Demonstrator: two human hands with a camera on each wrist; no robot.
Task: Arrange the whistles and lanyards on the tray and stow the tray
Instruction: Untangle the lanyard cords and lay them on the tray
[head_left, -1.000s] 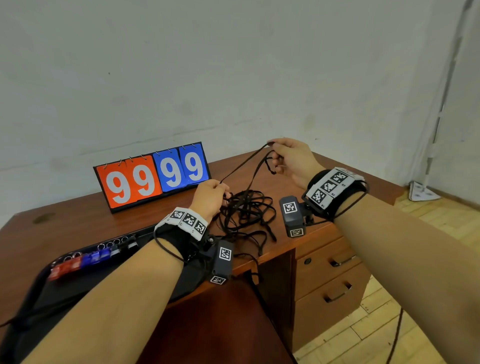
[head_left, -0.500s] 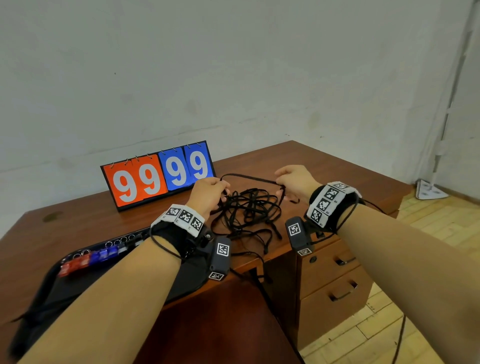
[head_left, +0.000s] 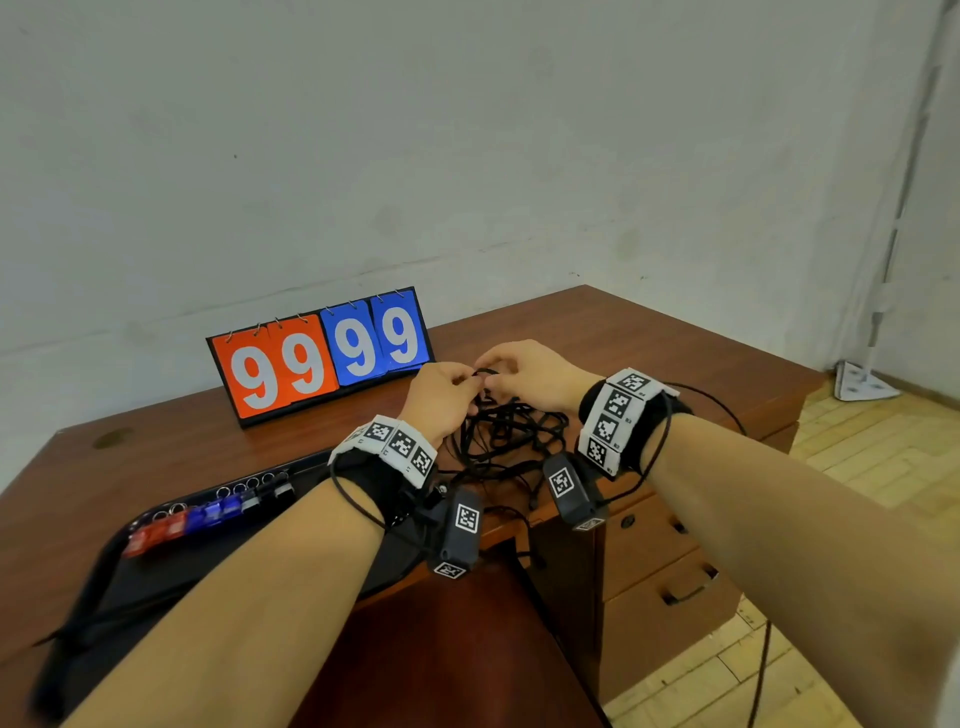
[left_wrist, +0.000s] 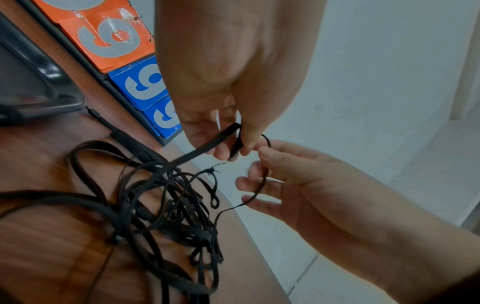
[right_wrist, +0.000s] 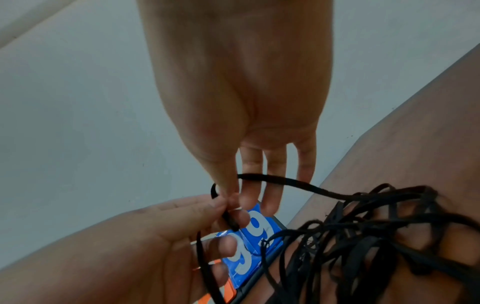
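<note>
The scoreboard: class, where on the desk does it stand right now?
In the head view the scoreboard stands at the desk's far edge by the wall, left of both hands, beyond the black tray and behind the tangled lanyards.

Whistles lie on the tray, left of the tangled lanyards; scoreboard behind.

Bare desk lay open to the right and far of the tangled lanyards; the scoreboard (upright) blocked the far left, the tray the near left.
</note>
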